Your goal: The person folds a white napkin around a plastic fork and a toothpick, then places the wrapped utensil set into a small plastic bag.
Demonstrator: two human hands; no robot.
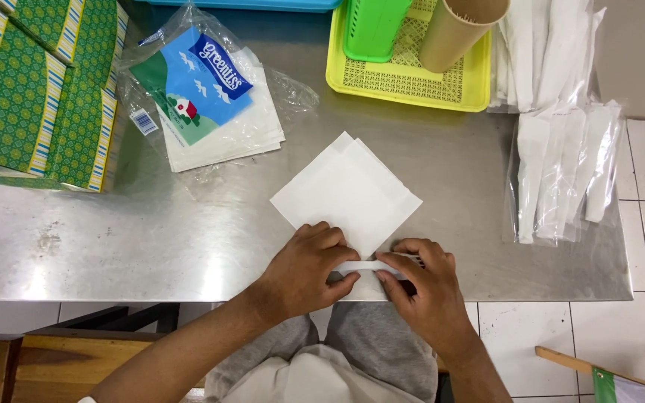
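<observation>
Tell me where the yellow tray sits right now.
In the head view the yellow tray sits at the far edge of the steel table, right of centre, holding a green basket and a tan cup, with wrapped white packs to its right.

Two hands [307,269] [427,287], one napkin [349,190], one napkin pack [207,101], one tray [404,78], one cup [457,30], one green holder [375,28].

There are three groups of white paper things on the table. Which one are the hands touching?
The loose white napkin lying unwrapped as a diamond at the table's near edge. Left hand and right hand press its near corner. The other two groups stay in clear plastic bags.
</observation>
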